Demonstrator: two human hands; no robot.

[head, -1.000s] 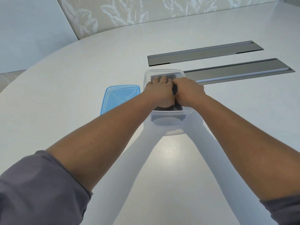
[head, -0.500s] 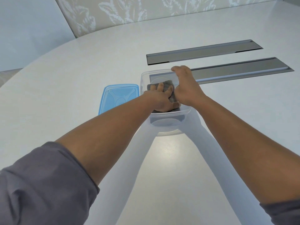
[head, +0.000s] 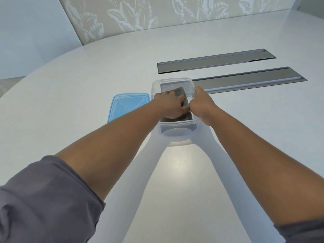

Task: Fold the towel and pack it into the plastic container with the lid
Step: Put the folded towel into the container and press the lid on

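- A clear plastic container [head: 177,135] is shown standing open on the pale desk [head: 70,106], its far end just in front of the nearer of two grey recessed panels [head: 249,79].
- A folded dark grey towel [head: 183,95] is seen inside the container, filling most of the near part; the far part of the container floor is left uncovered.
- The left hand [head: 171,106] is placed inside the container, palm down on the towel. Its fingers [head: 172,93] are laid forward and only slightly bent, pressing on the cloth rather than gripping it.
- The right hand [head: 201,104] is held at the right wall of the container. Its fingers are curled over the rim there, so the wall is gripped; how far they reach inside cannot be told.
- The thumb sides of both hands are seen touching or nearly touching above the towel.
- A blue translucent lid [head: 122,106] is shown lying flat on the desk just left of the container, partly covered by the left forearm.
- Grey sleeves [head: 43,199] are seen pushed up on both arms.
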